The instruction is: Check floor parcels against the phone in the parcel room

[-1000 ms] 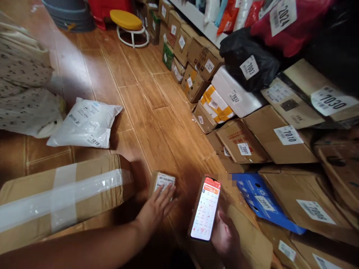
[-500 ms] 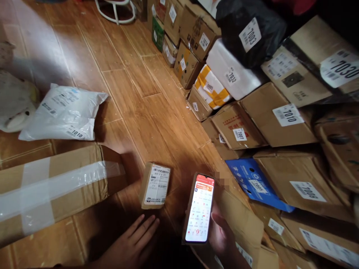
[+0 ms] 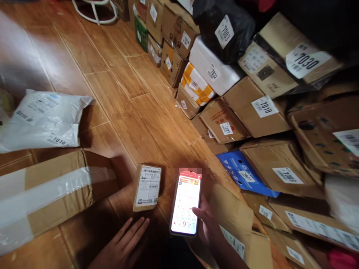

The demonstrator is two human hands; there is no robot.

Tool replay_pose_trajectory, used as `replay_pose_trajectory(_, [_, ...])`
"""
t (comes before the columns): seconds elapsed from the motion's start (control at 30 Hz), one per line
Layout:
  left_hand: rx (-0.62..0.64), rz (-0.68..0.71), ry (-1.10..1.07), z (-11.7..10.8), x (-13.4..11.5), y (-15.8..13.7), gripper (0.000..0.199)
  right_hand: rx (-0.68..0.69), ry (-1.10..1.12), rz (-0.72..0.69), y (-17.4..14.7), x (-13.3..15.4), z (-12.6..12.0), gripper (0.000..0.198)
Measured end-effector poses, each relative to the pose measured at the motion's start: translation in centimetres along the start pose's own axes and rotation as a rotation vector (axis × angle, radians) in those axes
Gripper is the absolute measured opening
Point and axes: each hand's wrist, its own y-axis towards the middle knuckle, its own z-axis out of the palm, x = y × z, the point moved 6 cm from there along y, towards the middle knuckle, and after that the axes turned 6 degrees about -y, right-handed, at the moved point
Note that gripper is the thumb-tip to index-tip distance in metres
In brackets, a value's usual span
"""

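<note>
Here a small box (image 3: 147, 187) is seen flat on the wood floor (image 3: 117, 93), label up, long axis running away from the person, tilted slightly. It lies just ahead of the left hand (image 3: 123, 244), slightly to its right, not touched. The left hand is spread open, palm down, fingers extended toward the box, nothing held. The right hand (image 3: 207, 224) is closed round a phone (image 3: 185, 203), screen lit, thumb laid on the screen. The phone is held just right of the box, its long axis roughly parallel to it. The left hand is judged the nearer free hand; the right is occupied.

Further out, a long taped carton (image 3: 53, 194) is set left of the box, close but apart. A white bag (image 3: 42, 119) marked 1010 is lying beyond it. On the right, numbered cartons are stacked along the wall, a blue box (image 3: 244, 173) among them, near the phone.
</note>
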Motion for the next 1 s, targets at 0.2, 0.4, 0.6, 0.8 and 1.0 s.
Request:
replay_pose_trajectory(0.2, [-0.021, -0.049, 0.079, -0.8, 1.3, 0.8, 0.036, -0.088, -0.023, -0.002, 0.1, -0.1, 0.1, 0.061])
replay_pose_trajectory(0.4, [0.025, -0.090, 0.212, -0.8, 2.9, 2.4, 0.049, -0.114, 0.035, 0.061, 0.4, -1.0, -0.6, 0.070])
replay_pose_trajectory(0.6, [0.065, -0.114, 0.297, -0.1, 3.2, 2.6, 0.047, -0.109, 0.064, 0.055, 0.3, -1.2, -0.1, 0.064])
replay_pose_trajectory(0.8, [0.089, -0.086, 0.268, 0.5, 3.3, 2.6, 0.045, -0.091, 0.055, 0.017, 0.4, -0.9, 0.6, 0.058])
replay_pose_trajectory(1.0, [0.056, -0.094, 0.262, -0.3, 3.4, 3.1, 0.044, -0.071, 0.031, 0.003, 0.3, -0.4, 1.2, 0.061])
